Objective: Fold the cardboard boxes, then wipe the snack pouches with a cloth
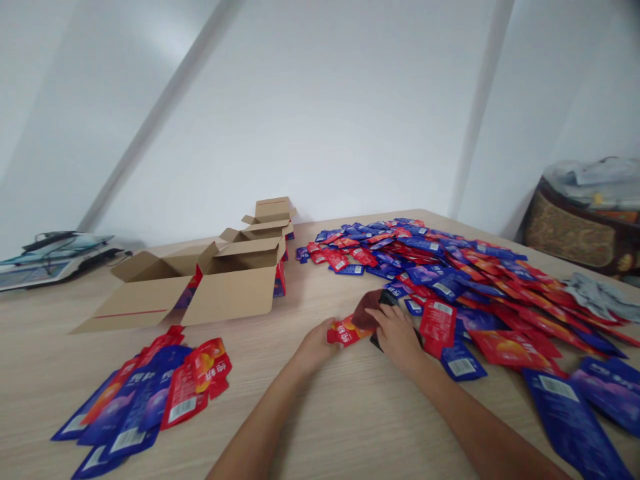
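Note:
My left hand [315,343] pinches the left end of a red pouch [344,332] with white lettering and an orange print, just above the table. My right hand [397,333] is closed on a dark maroon cloth [367,309], which lies over the right end of that pouch. Under my right hand is a black flat object [388,298], mostly covered, so its kind is unclear. To the right of this hand lies another red pouch [438,325], at the near edge of a big heap of red and blue pouches [425,257].
Several open cardboard boxes [233,290] stand in a row at the left middle. A small fan of red and blue pouches [143,397] lies at front left. Papers [50,257] are at far left. A grey cloth [597,297] and a patterned chair [570,223] are at right.

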Motion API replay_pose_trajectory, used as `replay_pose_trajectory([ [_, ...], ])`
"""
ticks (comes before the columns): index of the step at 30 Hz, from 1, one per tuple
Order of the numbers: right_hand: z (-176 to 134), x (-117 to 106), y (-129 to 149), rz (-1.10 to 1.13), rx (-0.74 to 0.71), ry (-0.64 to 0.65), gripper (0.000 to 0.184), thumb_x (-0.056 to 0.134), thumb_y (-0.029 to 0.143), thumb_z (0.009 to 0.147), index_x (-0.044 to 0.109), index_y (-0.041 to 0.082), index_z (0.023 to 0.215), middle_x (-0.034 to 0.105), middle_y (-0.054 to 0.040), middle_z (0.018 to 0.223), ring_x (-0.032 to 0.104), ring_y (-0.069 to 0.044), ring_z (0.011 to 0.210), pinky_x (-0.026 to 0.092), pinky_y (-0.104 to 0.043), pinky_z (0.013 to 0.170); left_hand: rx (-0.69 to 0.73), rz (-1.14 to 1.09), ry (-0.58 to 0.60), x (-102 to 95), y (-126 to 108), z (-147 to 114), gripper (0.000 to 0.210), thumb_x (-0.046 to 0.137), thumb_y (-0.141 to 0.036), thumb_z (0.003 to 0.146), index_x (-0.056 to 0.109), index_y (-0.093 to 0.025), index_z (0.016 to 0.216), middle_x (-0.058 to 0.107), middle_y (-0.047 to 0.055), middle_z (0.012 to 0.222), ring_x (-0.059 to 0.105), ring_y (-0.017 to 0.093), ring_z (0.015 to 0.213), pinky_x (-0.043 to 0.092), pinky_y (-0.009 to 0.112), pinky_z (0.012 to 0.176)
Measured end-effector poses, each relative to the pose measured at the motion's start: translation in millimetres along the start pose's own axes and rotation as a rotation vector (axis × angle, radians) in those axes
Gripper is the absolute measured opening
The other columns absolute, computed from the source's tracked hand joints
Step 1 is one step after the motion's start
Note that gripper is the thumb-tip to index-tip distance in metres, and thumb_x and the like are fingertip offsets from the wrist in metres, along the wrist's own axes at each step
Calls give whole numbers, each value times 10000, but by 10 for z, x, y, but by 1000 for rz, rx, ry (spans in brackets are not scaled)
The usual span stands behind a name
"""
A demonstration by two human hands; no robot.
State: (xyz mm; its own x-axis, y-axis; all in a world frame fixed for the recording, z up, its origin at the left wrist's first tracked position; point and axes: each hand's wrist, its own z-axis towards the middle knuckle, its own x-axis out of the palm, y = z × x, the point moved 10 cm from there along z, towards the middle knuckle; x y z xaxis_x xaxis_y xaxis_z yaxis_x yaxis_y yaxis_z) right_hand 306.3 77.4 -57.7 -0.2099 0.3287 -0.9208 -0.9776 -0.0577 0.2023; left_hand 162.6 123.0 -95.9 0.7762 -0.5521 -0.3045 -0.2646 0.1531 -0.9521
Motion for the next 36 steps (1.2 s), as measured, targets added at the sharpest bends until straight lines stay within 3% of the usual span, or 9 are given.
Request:
replay_pose_trajectory([
  [6, -28, 108, 403, 15, -199, 57, 493, 443, 130, 782, 520, 283, 1244, 505, -56, 1264, 388, -252, 1129, 313, -387, 882, 149, 151, 11, 54, -120, 40, 416, 542, -89, 638, 616, -155, 1042, 657, 30, 1008, 569, 202, 918, 426, 281, 835],
  [11, 79, 209, -18, -55, -6, 115, 471, 439, 135, 778, 545, 245, 1224, 522, -88, 1235, 401, -267, 1110, 323, -406, 863, 130, 285, 13, -12, -27, 33, 483, 493, -51, 623, 607, -156, 1081, 650, 37, 997, 571, 188, 897, 423, 280, 832],
  [15, 99, 239, -185, -36, 24, 94, 479, 426, 130, 778, 539, 253, 1227, 527, -80, 1220, 406, -270, 1105, 336, -416, 859, 185, 541, -48, -11, -136, -38, 573, 527, -105, 670, 520, -186, 1237, 598, 79, 1098, 539, 216, 983, 391, 301, 890],
  [19, 85, 42, -273, 116, 50, -100, 499, 381, 106, 798, 496, 235, 1265, 510, -63, 1230, 411, -229, 1109, 332, -381, 925, 186, 637, -190, -90, -186, -58, 338, 473, -276, 809, 596, -214, 1118, 610, 89, 981, 561, 207, 891, 404, 293, 815],
  [21, 27, -146, -236, 173, 48, -240, 515, 360, 118, 821, 433, 228, 1319, 472, -70, 1267, 388, -229, 1136, 321, -384, 952, 125, 484, -227, -142, -106, -18, 288, 437, -385, 837, 640, -188, 886, 618, 62, 770, 565, 172, 711, 421, 263, 687],
  [23, -38, -244, -30, 185, -32, -275, 540, 367, 126, 823, 391, 246, 1349, 437, -74, 1299, 359, -243, 1163, 308, -403, 961, -8, 250, -175, -110, 75, 42, 375, 390, -467, 838, 583, -172, 709, 541, 8, 530, 481, 125, 477, 382, 233, 511],
  [28, -109, 67, 568, 99, -273, 58, 584, 414, 103, 788, 408, 305, 1336, 449, -46, 1318, 358, -239, 1163, 309, -387, 918, -289, -18, -1, 80, 368, 33, 379, 400, -444, 787, 467, -178, 527, 391, -50, 325, 299, 67, 264, 212, 195, 329],
  [33, 62, 210, 80, -42, -45, 144, 479, 434, 127, 791, 529, 257, 1242, 516, -77, 1244, 405, -263, 1104, 317, -399, 861, -352, 40, 67, -89, 407, -42, 366, 442, -491, 770, 509, -171, 607, 391, -68, 326, 275, 64, 259, 189, 188, 325],
  [36, 103, 193, -139, -57, 9, 126, 457, 429, 129, 792, 556, 260, 1211, 539, -70, 1213, 419, -260, 1087, 309, -403, 857, -425, 290, 74, -349, 434, -123, 374, 496, -500, 754, 512, -171, 578, 433, -30, 366, 418, 107, 342, 307, 211, 396],
])
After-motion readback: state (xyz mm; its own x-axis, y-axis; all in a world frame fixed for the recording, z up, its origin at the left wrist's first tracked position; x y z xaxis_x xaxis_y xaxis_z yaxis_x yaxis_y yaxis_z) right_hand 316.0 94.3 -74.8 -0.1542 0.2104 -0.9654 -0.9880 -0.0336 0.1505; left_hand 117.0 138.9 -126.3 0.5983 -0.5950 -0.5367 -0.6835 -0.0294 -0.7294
